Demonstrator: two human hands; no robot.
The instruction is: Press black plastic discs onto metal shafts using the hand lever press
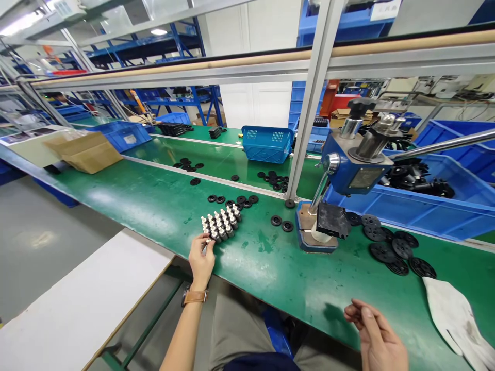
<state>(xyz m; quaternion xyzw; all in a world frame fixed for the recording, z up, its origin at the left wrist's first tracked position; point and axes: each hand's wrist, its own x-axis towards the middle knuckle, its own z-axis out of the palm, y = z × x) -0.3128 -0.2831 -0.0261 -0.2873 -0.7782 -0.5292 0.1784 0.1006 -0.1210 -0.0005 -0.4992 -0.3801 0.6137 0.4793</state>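
My left hand, with a watch on its wrist, is closed at the near left corner of a block of small upright parts. These have white tips and dark or metallic bodies. Thumb and fingers pinch one white-tipped part there. My right hand hovers at the near edge of the green table, half curled, with nothing visible in it. In front of me stands a blue hand press with a black block over its base. Small black discs lie left of the press.
Larger black discs are piled right of the press, and a white glove lies near them. Behind is a blue bin of black parts. A metal post rises behind the press. A blue basket and cardboard box stand further back.
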